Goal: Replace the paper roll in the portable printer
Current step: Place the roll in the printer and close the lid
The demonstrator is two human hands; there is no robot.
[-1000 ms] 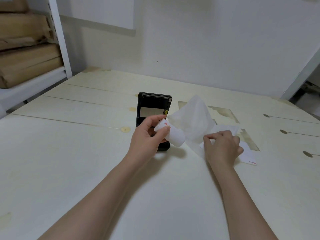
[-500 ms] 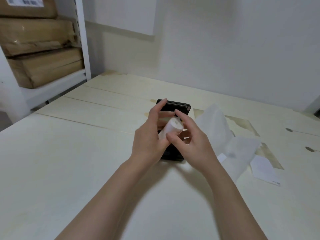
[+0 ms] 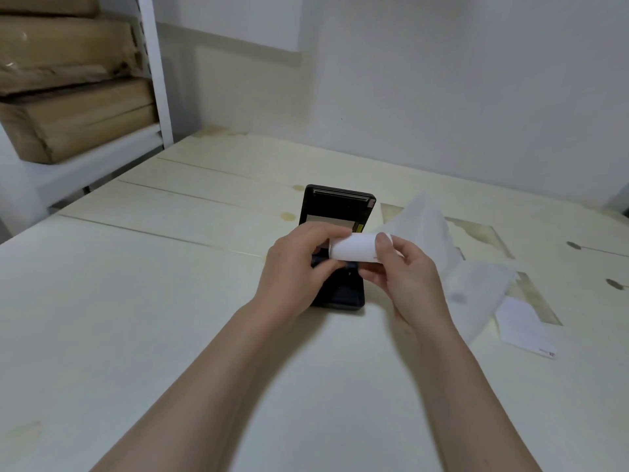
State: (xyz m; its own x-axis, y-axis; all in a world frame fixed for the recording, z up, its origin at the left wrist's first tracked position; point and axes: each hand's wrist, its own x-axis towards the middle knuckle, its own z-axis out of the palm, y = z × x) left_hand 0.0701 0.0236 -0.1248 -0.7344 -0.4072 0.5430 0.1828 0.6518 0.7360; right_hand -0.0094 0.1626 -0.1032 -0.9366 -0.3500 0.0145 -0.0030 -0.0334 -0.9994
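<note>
1. The worktop [image 3: 170,301] looks like pale painted wood in planks, matt, with knots and yellowish stains showing through.
2. The printer [image 3: 340,206] is black plastic with a slight sheen; a metallic strip runs along its far edge.
3. The roll [image 3: 354,247] is smooth, matt white paper.
4. The wrapper [image 3: 425,233] is thin, translucent white tissue, creased.
5. The slip [image 3: 524,330] is flat white paper.
6. The parcels [image 3: 78,127] are wrapped in crinkled brown paper.
7. The shelf [image 3: 153,63] is white with a smooth finish.

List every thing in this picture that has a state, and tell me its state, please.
portable printer: lying flat on the table, lid open
paper roll: held in both hands above the printer, not yet inside
left hand: gripping the roll's left end
right hand: gripping the roll's right end
wrapper: crumpled, discarded on the table
</note>
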